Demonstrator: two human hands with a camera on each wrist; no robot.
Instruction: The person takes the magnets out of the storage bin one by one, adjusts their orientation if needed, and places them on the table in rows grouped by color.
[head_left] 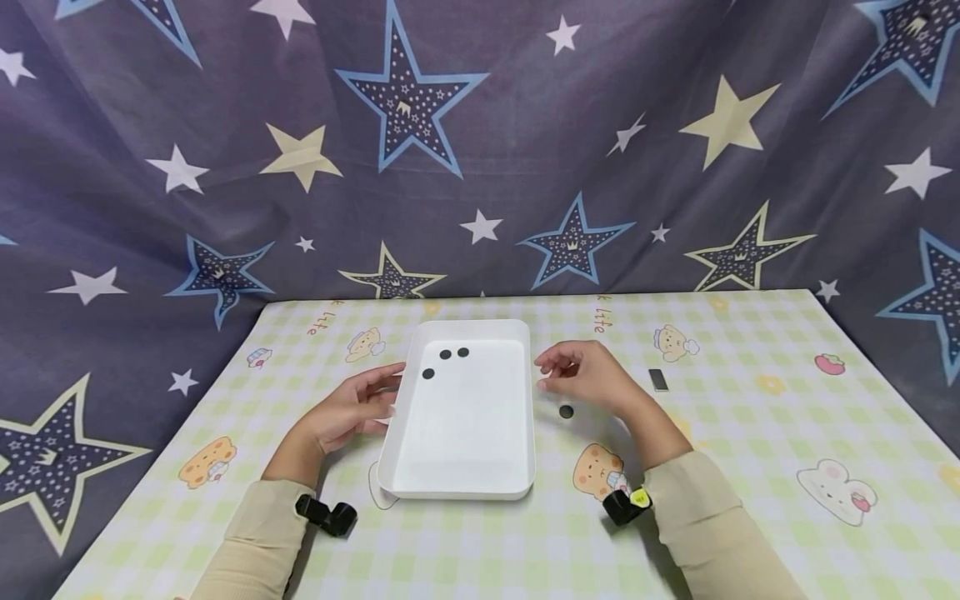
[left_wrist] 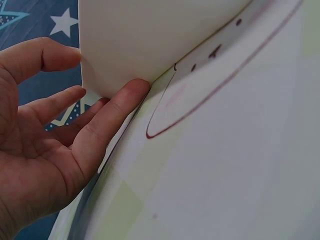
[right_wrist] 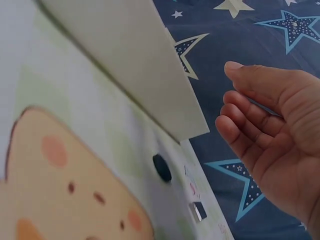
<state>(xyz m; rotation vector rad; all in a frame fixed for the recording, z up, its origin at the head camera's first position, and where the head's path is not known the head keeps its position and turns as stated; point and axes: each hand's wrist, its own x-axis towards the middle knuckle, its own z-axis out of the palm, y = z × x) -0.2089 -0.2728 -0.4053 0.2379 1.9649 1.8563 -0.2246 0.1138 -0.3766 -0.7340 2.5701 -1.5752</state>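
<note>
A white rectangular tray (head_left: 465,433) lies on the table, with three small black discs (head_left: 428,374) near its far left corner. My left hand (head_left: 350,410) is at the tray's left side; in the left wrist view its fingertips (left_wrist: 137,87) touch the outer wall near the base. Just off the tray's right wall is my right hand (head_left: 588,373), its fingers (right_wrist: 247,112) loosely bent with nothing between them. Another black disc (head_left: 566,412) lies on the tablecloth below the right hand, right of the tray.
A small dark rectangular piece (head_left: 658,380) with a light edge lies right of the right hand. The checked tablecloth (head_left: 750,417) carries printed cartoon animals. Behind the table hangs a dark curtain (head_left: 480,192) with stars.
</note>
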